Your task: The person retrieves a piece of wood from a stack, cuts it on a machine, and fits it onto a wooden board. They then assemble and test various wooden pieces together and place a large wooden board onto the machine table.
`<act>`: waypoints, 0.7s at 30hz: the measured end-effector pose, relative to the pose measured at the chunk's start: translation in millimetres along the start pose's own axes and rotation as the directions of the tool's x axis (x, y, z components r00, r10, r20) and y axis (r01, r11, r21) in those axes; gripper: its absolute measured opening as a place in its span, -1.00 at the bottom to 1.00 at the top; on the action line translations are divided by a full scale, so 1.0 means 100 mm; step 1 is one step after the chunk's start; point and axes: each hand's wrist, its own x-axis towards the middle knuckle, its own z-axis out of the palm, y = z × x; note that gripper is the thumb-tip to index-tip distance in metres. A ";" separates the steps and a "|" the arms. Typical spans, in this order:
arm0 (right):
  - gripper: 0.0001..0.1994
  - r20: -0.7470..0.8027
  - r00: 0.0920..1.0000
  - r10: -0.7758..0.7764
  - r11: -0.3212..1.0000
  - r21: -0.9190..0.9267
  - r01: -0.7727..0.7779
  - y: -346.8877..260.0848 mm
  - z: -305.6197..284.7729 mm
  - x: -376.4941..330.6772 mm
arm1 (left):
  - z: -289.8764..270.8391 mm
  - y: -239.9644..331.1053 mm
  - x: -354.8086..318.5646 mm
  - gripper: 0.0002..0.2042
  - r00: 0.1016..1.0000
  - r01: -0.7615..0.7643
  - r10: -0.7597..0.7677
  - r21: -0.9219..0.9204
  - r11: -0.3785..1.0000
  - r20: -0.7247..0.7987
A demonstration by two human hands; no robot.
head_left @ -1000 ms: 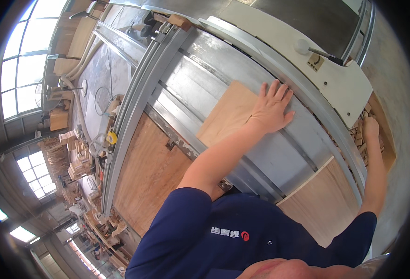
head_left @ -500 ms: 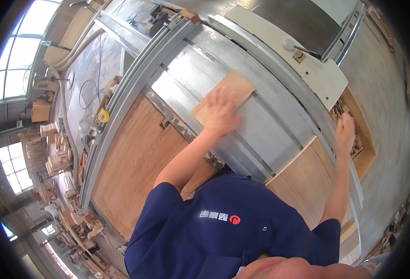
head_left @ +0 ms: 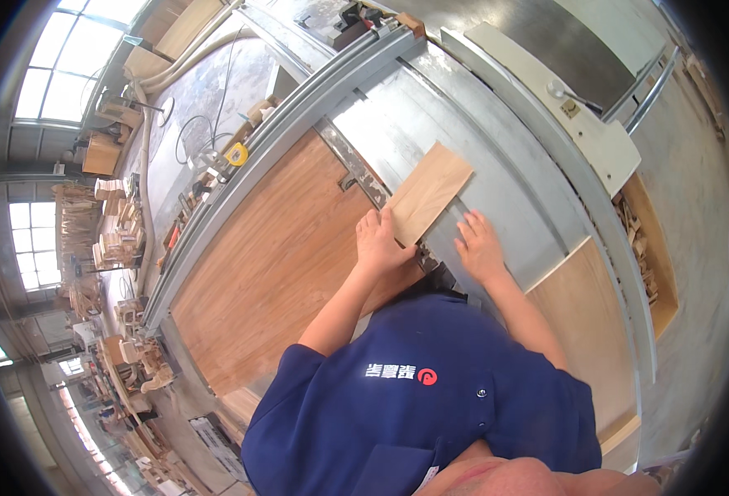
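The left hand (head_left: 378, 244) clasps the near left corner of a small wooden board (head_left: 432, 188) between thumb and fingers, while the right hand (head_left: 482, 250) sits just beside it, fingers loosely parted. The board lies over the grey metal table (head_left: 501, 198), between a large reddish panel (head_left: 257, 281) and a wooden bin (head_left: 664, 273) of offcuts (head_left: 638, 248).

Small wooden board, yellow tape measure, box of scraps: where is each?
Small wooden board (head_left: 432, 190): head view, middle of its top face.
Yellow tape measure (head_left: 236, 154): head view, on its case.
Box of scraps (head_left: 664, 277): head view, its bare wooden wall.
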 end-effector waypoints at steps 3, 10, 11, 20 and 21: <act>-0.61 -0.044 0.991 -0.123 0.981 -0.156 0.115 0.06 0.08 -0.09 | -0.11 -0.08 -0.37 -0.01 0.989 0.125 -0.126 0.024 0.992 0.074; -0.45 0.122 0.936 0.329 0.759 0.556 -0.339 -0.37 0.13 0.05 | -0.02 -0.34 -0.90 -0.12 0.946 0.307 -0.152 -0.645 0.700 0.286; -0.45 0.118 0.932 0.344 0.759 0.550 -0.349 -0.44 0.18 0.06 | -0.01 -0.36 -0.94 -0.12 0.945 0.305 -0.139 -0.646 0.699 0.296; -0.43 0.116 0.920 0.374 0.529 0.788 -0.314 -1.27 -0.31 -0.25 | 0.01 -0.36 -1.04 -0.03 0.876 0.227 0.329 -0.903 0.365 0.353; -0.45 0.102 0.911 0.399 0.541 0.776 -0.324 -1.37 -0.39 -0.31 | -0.03 -0.35 -1.06 -0.03 0.863 0.222 0.360 -0.907 0.359 0.354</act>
